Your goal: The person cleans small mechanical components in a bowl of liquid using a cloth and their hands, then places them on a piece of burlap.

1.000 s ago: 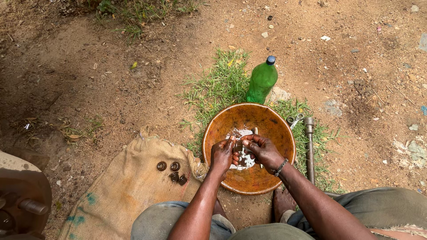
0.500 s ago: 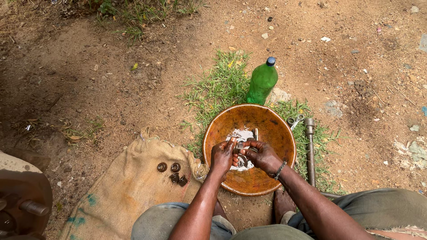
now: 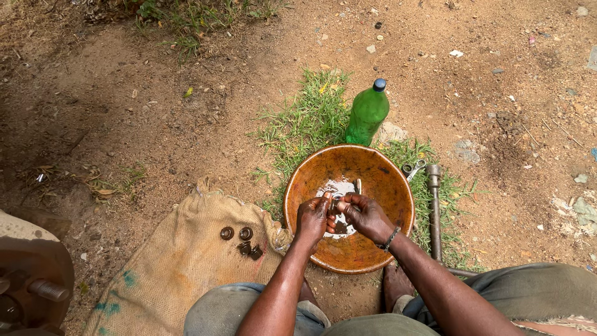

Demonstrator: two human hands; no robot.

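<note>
Both my left hand (image 3: 313, 218) and right hand (image 3: 367, 216) pinch one small metal part (image 3: 333, 207) between them over the orange bowl (image 3: 373, 177); its axis is hidden.

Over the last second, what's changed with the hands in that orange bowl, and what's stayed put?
Very little. Both hands stay together over the orange bowl; the left hand and right hand have only shifted their fingers slightly around a small dark part held between them, too small to identify. Nothing was picked up or dropped. The green bottle, the metal parts on the burlap sack and the long wrench have not moved.
</note>
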